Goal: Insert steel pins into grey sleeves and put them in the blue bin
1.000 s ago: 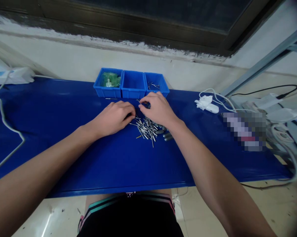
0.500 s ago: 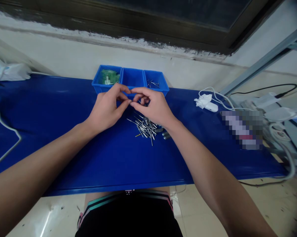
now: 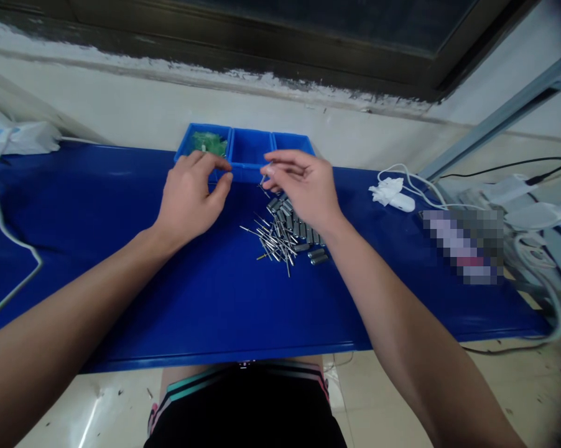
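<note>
My left hand (image 3: 190, 193) is raised in front of the left bin, thumb and forefinger curled almost tip to tip in a pinch. Whatever may be between those tips is too small to make out. Across a short gap, my right hand (image 3: 303, 186) pinches a thin shiny piece that looks like a blind rivet (image 3: 263, 179). Below the right hand lies a loose pile of silver blind rivets (image 3: 277, 241), one yellowish. Beside them several short grey metal cylinders (image 3: 301, 230) are grouped, partly hidden by the right hand and wrist.
Three joined blue bins (image 3: 252, 148) stand by the wall; the left one contains green material (image 3: 209, 143). To the right on the blue table (image 3: 215, 305) are a white device with crumpled wrapping (image 3: 392, 194), cables and a blurred-out object (image 3: 462, 249). A white cable (image 3: 14, 242) runs along the left.
My hands, whose fingertips met before, have separated. The left moved left, and the right moved right and slightly up with the thin piece, uncovering more grey cylinders.
</note>
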A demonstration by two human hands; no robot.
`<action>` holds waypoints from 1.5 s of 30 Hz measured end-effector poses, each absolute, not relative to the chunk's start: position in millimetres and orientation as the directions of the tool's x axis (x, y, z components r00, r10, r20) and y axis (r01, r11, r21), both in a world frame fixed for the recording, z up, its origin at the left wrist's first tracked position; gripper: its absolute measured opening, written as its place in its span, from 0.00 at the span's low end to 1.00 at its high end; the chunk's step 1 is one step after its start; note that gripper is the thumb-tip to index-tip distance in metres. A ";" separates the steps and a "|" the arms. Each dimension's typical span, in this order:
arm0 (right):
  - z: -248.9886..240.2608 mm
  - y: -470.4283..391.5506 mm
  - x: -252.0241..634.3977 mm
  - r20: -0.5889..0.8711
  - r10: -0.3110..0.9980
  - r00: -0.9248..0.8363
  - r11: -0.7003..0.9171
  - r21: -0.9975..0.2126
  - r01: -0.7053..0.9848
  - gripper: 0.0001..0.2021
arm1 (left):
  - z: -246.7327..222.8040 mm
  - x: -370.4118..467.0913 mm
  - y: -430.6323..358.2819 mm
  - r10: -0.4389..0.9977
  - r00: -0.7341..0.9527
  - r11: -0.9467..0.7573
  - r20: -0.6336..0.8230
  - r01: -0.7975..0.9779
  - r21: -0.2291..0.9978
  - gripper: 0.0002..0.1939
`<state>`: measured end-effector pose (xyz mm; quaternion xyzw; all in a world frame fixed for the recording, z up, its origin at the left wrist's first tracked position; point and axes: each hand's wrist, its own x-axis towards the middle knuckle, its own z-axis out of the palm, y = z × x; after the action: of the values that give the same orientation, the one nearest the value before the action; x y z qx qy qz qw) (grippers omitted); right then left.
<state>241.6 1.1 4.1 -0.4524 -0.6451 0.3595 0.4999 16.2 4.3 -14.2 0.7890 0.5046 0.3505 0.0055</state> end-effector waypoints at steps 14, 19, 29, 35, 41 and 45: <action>-7.6 32.8 275.0 -0.019 0.975 0.222 0.002 -0.995 -0.096 0.16 | -18.2 1.7 10.3 0.886 0.273 -0.335 0.374 0.936 0.109 0.22; -16.1 36.5 277.1 0.019 0.978 0.208 0.025 -0.999 -0.026 0.19 | -26.1 -3.1 14.7 0.857 0.335 -0.393 0.391 0.916 0.077 0.20; -17.4 37.8 279.1 0.015 0.983 0.185 0.014 -1.000 0.007 0.13 | -36.5 -5.0 19.7 0.863 0.343 -0.406 0.371 0.908 0.103 0.19; -14.4 35.4 279.2 -0.015 0.991 0.136 -0.008 -0.999 -0.048 0.09 | -33.7 -5.8 18.1 0.858 0.360 -0.412 0.368 0.908 0.072 0.18; -8.9 29.0 268.0 0.073 0.992 0.108 0.058 -0.989 0.132 0.10 | -21.7 -6.1 15.5 0.886 0.398 -0.426 0.239 0.901 0.077 0.22; -10.2 18.5 257.0 0.315 0.948 -0.054 0.306 -0.847 0.434 0.10 | -25.0 -7.1 19.8 0.872 0.408 -0.459 0.272 0.873 0.164 0.25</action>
<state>257.0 18.5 -10.2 -0.5166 -0.6687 0.2828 0.4538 -7.1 19.8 -25.0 0.8390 0.5199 0.1609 -0.0019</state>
